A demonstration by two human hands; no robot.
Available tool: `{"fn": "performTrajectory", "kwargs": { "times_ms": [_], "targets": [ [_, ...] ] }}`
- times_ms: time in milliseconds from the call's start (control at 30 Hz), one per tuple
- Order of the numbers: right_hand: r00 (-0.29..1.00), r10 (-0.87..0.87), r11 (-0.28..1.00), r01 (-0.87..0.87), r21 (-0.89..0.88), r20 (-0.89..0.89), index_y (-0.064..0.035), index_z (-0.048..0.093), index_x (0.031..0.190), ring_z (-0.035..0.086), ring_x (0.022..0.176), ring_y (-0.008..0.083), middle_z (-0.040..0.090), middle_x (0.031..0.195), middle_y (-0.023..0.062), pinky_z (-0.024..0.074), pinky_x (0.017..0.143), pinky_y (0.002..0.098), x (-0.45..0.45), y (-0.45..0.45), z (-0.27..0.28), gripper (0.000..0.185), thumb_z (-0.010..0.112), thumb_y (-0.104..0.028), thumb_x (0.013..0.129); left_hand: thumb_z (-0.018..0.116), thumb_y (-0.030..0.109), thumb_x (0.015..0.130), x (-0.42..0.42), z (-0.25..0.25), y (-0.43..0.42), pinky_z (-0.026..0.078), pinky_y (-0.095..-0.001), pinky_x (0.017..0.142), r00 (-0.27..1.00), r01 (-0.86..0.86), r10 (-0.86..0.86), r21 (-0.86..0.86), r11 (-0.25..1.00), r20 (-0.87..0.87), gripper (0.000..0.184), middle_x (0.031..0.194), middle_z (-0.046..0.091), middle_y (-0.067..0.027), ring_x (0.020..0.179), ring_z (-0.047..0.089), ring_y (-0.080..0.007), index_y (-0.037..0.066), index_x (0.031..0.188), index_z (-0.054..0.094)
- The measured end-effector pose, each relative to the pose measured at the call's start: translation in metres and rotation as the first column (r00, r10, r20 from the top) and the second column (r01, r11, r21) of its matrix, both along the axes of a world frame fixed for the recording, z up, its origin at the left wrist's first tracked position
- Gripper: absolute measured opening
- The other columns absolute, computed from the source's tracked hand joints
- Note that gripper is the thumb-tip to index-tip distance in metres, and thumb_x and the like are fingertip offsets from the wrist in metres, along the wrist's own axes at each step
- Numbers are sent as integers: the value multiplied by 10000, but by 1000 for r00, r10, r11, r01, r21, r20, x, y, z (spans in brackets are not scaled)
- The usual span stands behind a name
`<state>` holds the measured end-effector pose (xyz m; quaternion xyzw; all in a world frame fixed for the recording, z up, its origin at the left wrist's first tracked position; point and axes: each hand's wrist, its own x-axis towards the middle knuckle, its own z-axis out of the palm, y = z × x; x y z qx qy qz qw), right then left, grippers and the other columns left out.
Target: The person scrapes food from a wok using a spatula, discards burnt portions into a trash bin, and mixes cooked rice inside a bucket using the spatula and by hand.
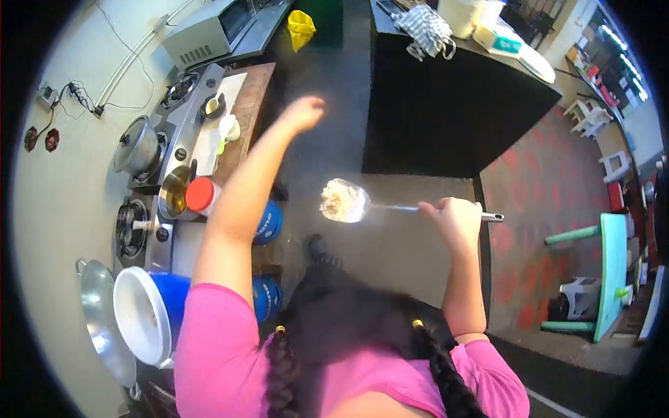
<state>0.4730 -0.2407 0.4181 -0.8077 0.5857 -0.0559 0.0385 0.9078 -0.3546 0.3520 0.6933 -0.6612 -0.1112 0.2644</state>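
My right hand [456,221] is closed round the handle of a long metal spatula [394,207]. On the spatula's blade rests a heap of pale, crumbly food [339,200], held out over the floor in front of me. Reaching forward past the wooden counter edge, my left hand [304,113] is slightly blurred, its fingers curled, with nothing visible in them. To the left of that arm, a white cup [228,127] and a small dark bowl [213,106] stand on the counter. Beside my left forearm is a jar with a red lid [200,194].
Gas stoves along the left wall hold a lidded pot [136,148] and a pan with yellowish liquid [174,191]. Nearer me are a blue-and-white bucket [143,317] and a large metal wok [104,320]. A black-sided counter [432,111] stands ahead, a green table [612,279] right.
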Motion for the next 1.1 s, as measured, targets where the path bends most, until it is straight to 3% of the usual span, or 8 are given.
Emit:
{"fn": "performTrajectory", "kwargs": {
  "times_ms": [100, 167, 233, 300, 600, 667, 800, 1100],
  "targets": [
    [999, 24, 1000, -25, -10, -48, -73, 755, 708, 646, 655, 302, 663, 625, 129, 439, 805, 448, 56, -61, -17, 570, 668, -625, 819, 596, 179, 972, -1, 49, 63, 367, -205, 494, 735, 60, 79, 180, 982, -673, 334, 738, 526, 22, 567, 453, -49, 89, 1293, 621],
    [997, 34, 999, -33, 21, -69, -73, 756, 712, 651, 664, 304, 667, 631, 129, 446, 787, 444, 95, -105, -38, 568, 665, -622, 825, 538, 266, 1012, 26, 43, 101, 270, -190, 400, 132, 231, -10, 21, 973, -991, 426, 715, 483, 23, 487, 380, -44, 52, 1380, 521],
    [995, 49, 989, -36, 144, -89, -72, 764, 750, 681, 714, 318, 687, 675, 140, 491, 732, 437, 139, -145, -46, 560, 644, -609, 852, 480, 364, 1035, 53, -13, 130, 339, -226, 454, -494, 341, -175, -374, 862, -852, 504, 765, 492, -32, 549, 409, -97, 54, 1433, 476],
    [990, 86, 985, -68, 156, -113, -69, 765, 770, 688, 730, 325, 696, 703, 150, 508, 721, 434, 179, -193, -73, 558, 627, -601, 869, 510, 384, 1016, 63, -66, 141, 388, -253, 534, -858, 279, 121, -255, 926, -500, 550, 814, 480, -57, 674, 441, -129, 72, 1463, 442],
    [987, 95, 960, -55, 275, -133, -16, 748, 945, 695, 961, 392, 726, 988, 208, 544, 836, 482, 408, -421, -146, 514, 496, -461, 994, 503, 345, 1017, 172, -53, 13, 435, -239, 611, -540, 389, 282, 62, 919, -793, 542, 928, 546, -65, 744, 506, -121, 21, 1440, 406],
    [989, 88, 954, -50, 295, -116, -23, 750, 953, 692, 979, 390, 726, 997, 206, 543, 846, 479, 460, -481, -167, 503, 489, -452, 999, 494, 324, 1028, 199, -45, -40, 442, -246, 628, -193, 326, 262, 190, 926, -946, 496, 944, 567, -57, 768, 525, -118, 37, 1427, 428],
    [997, 37, 931, -9, 365, -71, -51, 749, 1021, 680, 1049, 381, 713, 1106, 196, 538, 885, 476, 558, -603, -179, 431, 465, -375, 1018, 514, 281, 1027, 252, -39, -124, 465, -243, 672, -12, 169, 276, 270, 948, -961, 442, 982, 598, -42, 827, 580, -101, 57, 1403, 459],
    [982, -12, 861, 107, 497, -189, -114, 721, 1208, 644, 1193, 315, 679, 1266, 136, 530, 962, 433, 724, -878, -187, 320, 629, -156, 904, 519, 218, 1023, 328, -47, -247, 501, -230, 667, -229, -366, 369, 431, 825, -901, 377, 952, 616, -48, 815, 617, -119, 26, 1348, 508]
  ]
}}
